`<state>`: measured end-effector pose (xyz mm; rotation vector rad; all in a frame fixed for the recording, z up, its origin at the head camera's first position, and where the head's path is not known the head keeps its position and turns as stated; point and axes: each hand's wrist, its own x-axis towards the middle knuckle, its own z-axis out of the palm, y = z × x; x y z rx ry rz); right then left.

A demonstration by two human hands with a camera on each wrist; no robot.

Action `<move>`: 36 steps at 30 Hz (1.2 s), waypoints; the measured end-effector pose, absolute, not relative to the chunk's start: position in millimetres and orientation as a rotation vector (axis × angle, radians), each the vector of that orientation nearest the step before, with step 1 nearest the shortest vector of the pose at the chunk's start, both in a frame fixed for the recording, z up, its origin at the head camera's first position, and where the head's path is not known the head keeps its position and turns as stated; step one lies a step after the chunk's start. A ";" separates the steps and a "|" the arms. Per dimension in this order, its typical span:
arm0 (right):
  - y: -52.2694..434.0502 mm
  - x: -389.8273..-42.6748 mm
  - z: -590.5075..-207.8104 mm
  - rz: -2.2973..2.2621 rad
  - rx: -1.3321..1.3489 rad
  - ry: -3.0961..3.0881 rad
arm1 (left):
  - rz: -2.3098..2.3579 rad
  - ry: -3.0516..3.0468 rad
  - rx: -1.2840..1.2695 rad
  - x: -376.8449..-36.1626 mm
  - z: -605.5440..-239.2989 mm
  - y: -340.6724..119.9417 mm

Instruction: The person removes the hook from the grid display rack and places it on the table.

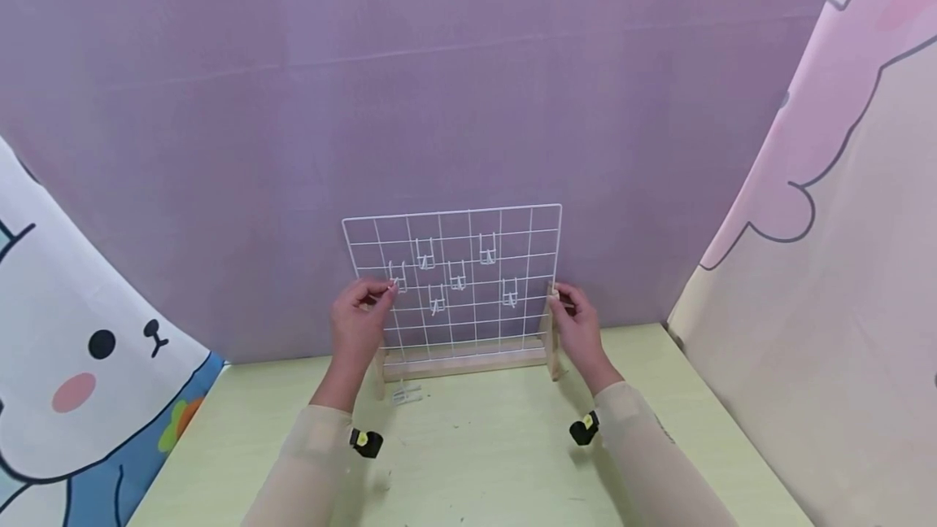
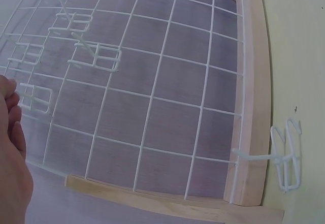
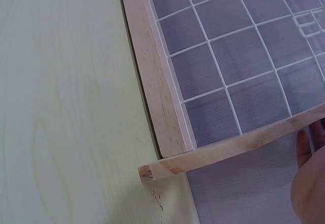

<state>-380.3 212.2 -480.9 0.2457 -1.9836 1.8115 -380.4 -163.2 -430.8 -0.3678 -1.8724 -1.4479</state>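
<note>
White wire grid panel (image 1: 468, 267) stands upright in a wooden base (image 1: 468, 360) at the back of the pale green table (image 1: 468, 462), close in front of the purple backdrop (image 1: 439, 88). Six white wire hooks hang on the grid; the leftmost hook (image 1: 398, 275) sits at the left side of the panel, mid-height. Left hand (image 1: 359, 324) is raised to that hook, thumb and fingertips pressed together in a pinch on it. In the left wrist view only the heel of the hand and curled fingers show at the frame edge, with the hooks jutting from the wires. Right hand (image 1: 578, 324) rests on the right wooden upright (image 1: 551, 324) of the base, fingers curled round the post near its top; the right wrist view shows only a fingertip beside the wood. One loose hook (image 1: 406, 394) lies on the table just in front of the left foot of the base. Cartoon-print cloths flank the table: rabbit pattern at left (image 1: 80, 332), pink at right (image 1: 827, 185).
</note>
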 end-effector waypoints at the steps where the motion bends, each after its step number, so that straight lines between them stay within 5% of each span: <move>1: 212.0 -380.6 -481.2 1.817 0.242 -1.981 | -1.447 -1.864 -0.367 -380.7 -430.0 -162.8; 17: 210.8 -382.6 -484.6 1.818 0.237 -1.960 | -1.441 -1.744 -0.416 -349.9 -397.2 -147.8; 36: 210.3 -380.9 -484.0 1.819 0.244 -1.961 | -1.411 -1.759 -0.439 -342.4 -403.2 -154.3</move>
